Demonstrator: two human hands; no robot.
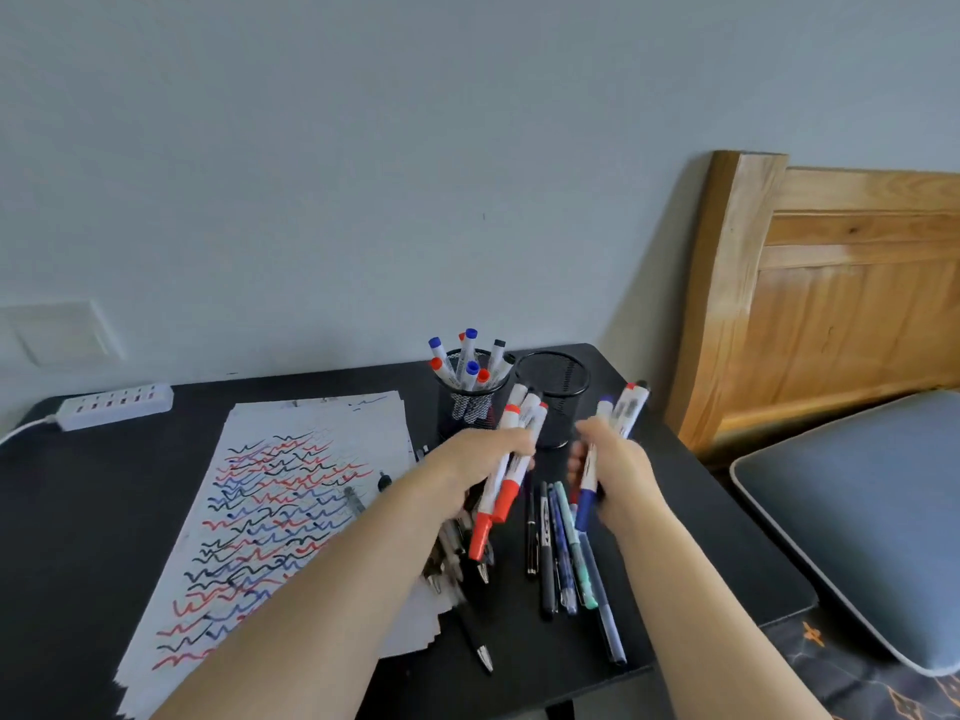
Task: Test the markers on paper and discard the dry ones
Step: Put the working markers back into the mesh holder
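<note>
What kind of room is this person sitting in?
Most likely a bedroom with a small desk: a wooden headboard and grey pillow sit right beside the black desk, which carries mesh pen holders and scribbled paper.

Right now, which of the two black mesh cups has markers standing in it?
The left cup, nearer the paper; capped markers stand in it. The right cup looks empty.
</note>
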